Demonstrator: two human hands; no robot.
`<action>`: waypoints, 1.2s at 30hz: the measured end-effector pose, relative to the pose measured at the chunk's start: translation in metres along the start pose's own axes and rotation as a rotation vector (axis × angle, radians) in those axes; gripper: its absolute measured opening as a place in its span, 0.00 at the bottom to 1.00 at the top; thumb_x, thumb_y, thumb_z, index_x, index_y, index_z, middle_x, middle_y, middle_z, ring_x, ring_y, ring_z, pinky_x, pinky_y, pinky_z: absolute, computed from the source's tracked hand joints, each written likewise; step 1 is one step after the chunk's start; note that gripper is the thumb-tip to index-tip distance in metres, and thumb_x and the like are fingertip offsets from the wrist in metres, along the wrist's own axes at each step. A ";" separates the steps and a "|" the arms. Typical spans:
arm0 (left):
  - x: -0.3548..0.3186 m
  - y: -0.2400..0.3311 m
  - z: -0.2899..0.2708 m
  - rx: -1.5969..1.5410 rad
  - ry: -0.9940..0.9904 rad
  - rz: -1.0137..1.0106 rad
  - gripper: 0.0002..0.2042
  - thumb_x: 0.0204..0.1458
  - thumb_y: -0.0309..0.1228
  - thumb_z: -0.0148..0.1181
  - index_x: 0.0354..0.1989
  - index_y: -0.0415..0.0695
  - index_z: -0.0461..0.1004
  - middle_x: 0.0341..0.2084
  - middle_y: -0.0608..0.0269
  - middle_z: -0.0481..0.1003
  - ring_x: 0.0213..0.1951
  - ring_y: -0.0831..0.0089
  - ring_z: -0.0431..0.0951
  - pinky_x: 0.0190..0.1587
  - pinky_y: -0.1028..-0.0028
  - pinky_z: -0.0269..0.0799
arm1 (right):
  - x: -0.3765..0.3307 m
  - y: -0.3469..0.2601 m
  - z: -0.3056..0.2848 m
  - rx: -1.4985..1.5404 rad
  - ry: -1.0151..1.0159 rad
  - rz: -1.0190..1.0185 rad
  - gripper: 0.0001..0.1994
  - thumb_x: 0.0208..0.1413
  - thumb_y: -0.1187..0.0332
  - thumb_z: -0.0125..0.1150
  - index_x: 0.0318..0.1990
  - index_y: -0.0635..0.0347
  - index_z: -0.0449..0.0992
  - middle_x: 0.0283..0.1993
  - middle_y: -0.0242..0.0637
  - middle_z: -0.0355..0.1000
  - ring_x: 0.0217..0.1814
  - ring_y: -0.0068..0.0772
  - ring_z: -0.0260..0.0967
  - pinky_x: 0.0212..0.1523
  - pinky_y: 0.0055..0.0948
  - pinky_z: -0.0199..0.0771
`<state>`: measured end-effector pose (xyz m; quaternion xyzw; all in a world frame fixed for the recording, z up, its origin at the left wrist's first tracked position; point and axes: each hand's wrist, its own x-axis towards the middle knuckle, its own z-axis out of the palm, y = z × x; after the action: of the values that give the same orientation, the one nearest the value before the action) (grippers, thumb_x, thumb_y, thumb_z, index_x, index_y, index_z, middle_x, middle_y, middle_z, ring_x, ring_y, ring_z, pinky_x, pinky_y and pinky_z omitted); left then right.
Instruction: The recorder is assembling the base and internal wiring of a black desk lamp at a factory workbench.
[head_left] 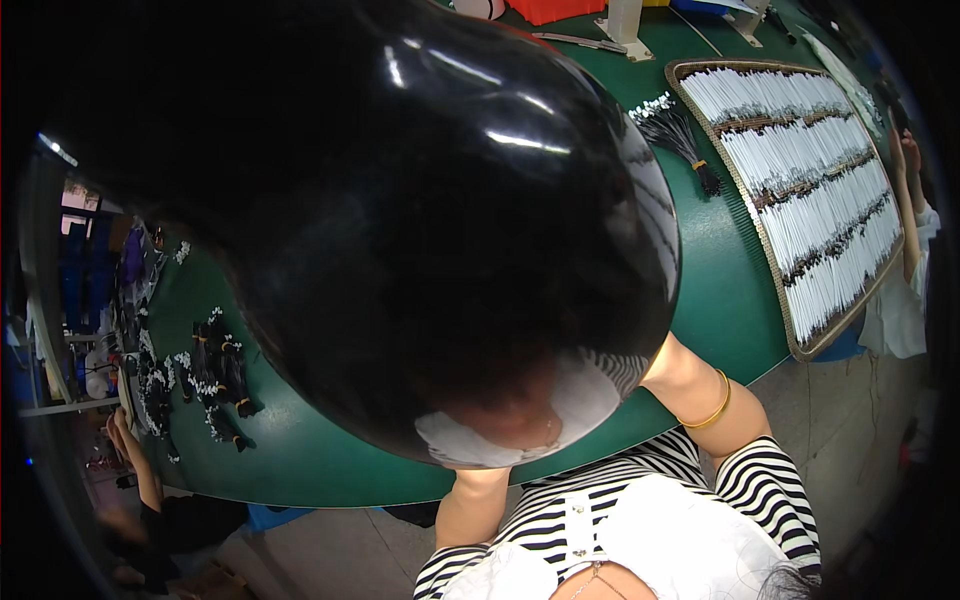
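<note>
A large, glossy black rounded object (480,250), smooth like a lamp housing, fills the middle of the view and covers my working area. My left forearm (472,510) goes up under its lower edge, and the left hand is hidden behind it. On the right my other forearm (715,395), with a gold bangle (708,408) on it, reaches in behind the same black shape. The fingers of both hands are hidden, so what they hold or touch cannot be seen.
A tray (742,180) with rows of white-sleeved pieces lies right on the green table (715,290). Beside it is a banded bundle of black wires (685,145). More wire bundles (220,370) lie left. Other people's hands (125,435) show at the left and right edges.
</note>
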<state>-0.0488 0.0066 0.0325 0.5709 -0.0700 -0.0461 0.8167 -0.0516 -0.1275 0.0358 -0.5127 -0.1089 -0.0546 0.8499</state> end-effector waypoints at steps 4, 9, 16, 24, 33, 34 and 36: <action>0.001 0.000 0.000 0.003 -0.009 0.005 0.10 0.34 0.14 0.51 0.29 0.35 0.65 0.24 0.61 0.68 0.27 0.77 0.68 0.33 0.80 0.63 | 0.000 -0.006 0.001 -0.008 -0.004 0.033 0.05 0.42 0.75 0.51 0.27 0.67 0.67 0.27 0.35 0.66 0.30 0.20 0.63 0.32 0.17 0.62; 0.001 -0.001 0.000 0.011 -0.029 -0.018 0.09 0.35 0.14 0.51 0.28 0.34 0.66 0.24 0.60 0.69 0.27 0.76 0.68 0.34 0.80 0.62 | -0.001 0.002 -0.002 0.028 -0.020 -0.021 0.05 0.43 0.74 0.51 0.27 0.67 0.67 0.26 0.34 0.66 0.29 0.19 0.63 0.31 0.16 0.62; 0.002 0.002 0.005 -0.028 0.001 -0.008 0.08 0.36 0.14 0.50 0.27 0.33 0.67 0.24 0.60 0.69 0.28 0.78 0.68 0.34 0.81 0.61 | 0.000 0.002 0.002 0.085 0.001 -0.004 0.06 0.42 0.75 0.51 0.29 0.68 0.67 0.27 0.35 0.67 0.30 0.20 0.64 0.33 0.17 0.63; 0.002 0.000 0.002 0.009 -0.007 -0.017 0.08 0.36 0.14 0.50 0.27 0.33 0.67 0.24 0.61 0.69 0.28 0.78 0.68 0.35 0.81 0.61 | -0.002 -0.015 0.011 -0.017 0.084 -0.166 0.06 0.42 0.76 0.52 0.29 0.68 0.68 0.28 0.36 0.67 0.31 0.22 0.64 0.34 0.18 0.64; 0.000 0.001 0.001 0.083 -0.006 0.036 0.08 0.36 0.14 0.50 0.27 0.34 0.67 0.24 0.62 0.69 0.27 0.77 0.68 0.35 0.81 0.61 | 0.001 -0.018 0.009 -0.042 0.023 0.070 0.05 0.41 0.75 0.53 0.28 0.67 0.68 0.25 0.34 0.66 0.28 0.20 0.63 0.31 0.17 0.64; 0.000 0.001 0.001 0.127 -0.015 0.055 0.08 0.36 0.14 0.50 0.27 0.34 0.67 0.24 0.62 0.68 0.27 0.77 0.68 0.35 0.80 0.61 | 0.000 -0.021 0.009 -0.045 0.042 0.139 0.05 0.41 0.75 0.53 0.28 0.67 0.68 0.25 0.34 0.66 0.28 0.20 0.63 0.30 0.17 0.64; -0.001 0.000 0.002 0.122 -0.026 0.029 0.07 0.36 0.14 0.50 0.27 0.34 0.67 0.24 0.62 0.68 0.28 0.77 0.68 0.35 0.80 0.61 | -0.001 -0.015 0.005 -0.056 0.048 0.142 0.05 0.41 0.75 0.54 0.27 0.67 0.68 0.24 0.34 0.66 0.26 0.19 0.63 0.28 0.16 0.64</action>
<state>-0.0498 0.0053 0.0334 0.6180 -0.0913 -0.0372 0.7800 -0.0567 -0.1299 0.0508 -0.5412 -0.0504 -0.0093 0.8393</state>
